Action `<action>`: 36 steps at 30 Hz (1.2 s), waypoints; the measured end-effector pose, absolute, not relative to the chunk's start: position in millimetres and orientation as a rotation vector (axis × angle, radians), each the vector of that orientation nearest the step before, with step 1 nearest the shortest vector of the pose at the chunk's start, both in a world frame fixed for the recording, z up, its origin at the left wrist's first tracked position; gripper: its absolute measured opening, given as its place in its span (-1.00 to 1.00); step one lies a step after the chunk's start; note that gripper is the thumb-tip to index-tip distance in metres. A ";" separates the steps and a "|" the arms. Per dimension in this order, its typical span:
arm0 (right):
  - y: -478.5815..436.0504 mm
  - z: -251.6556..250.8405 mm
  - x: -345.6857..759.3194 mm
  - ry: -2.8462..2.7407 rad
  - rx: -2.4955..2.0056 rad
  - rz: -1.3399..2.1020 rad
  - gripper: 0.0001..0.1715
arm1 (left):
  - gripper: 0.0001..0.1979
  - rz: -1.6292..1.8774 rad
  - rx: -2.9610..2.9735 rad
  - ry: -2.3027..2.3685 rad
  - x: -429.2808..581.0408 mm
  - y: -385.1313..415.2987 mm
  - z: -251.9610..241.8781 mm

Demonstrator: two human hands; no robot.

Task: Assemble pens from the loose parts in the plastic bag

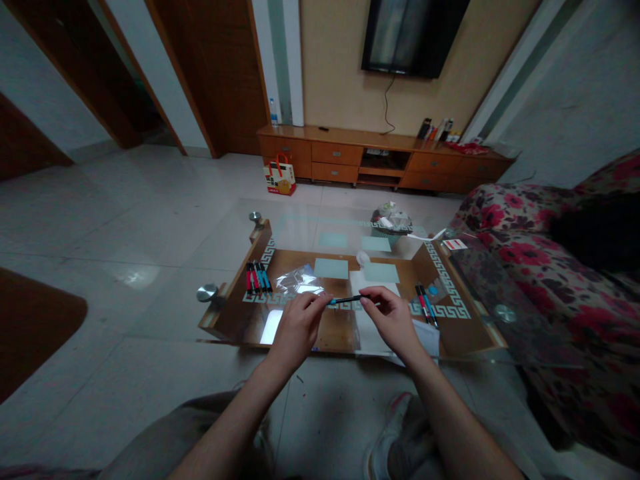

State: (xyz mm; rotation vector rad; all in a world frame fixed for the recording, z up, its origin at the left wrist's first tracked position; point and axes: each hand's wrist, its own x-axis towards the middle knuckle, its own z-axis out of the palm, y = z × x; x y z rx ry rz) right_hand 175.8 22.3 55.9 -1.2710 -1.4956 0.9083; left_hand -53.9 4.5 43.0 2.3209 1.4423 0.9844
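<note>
Above the glass table (165,293), a thin pen (346,299) with a black barrel and a blue part is stretched between my two hands. My left hand (300,321) pinches its blue end between thumb and fingers. At the black end, the fingertips of my right hand (391,316) close on it. To the left lies a row of several red and blue pens (258,277). A few more pens (427,305), red and blue with black, lie at the right. Beyond my left hand is a crumpled clear plastic bag (296,279).
White paper (370,327) shows beneath my right hand. Behind the table stands a basket with a plastic bag (393,220). A flowered sofa (530,247) borders the right side. Farther back are a paper carrier bag (280,179) and a wooden TV cabinet (335,155).
</note>
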 end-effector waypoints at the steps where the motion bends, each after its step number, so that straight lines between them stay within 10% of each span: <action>1: 22.1 55.8 175.5 -1.499 -1.266 0.911 -0.75 | -0.62 0.975 2.323 1.448 -54.1 4.4 43.4; 36: 16.3 62.3 168.0 -1.617 -1.222 0.994 -0.69 | -0.68 1.035 2.348 1.370 -53.0 1.8 51.1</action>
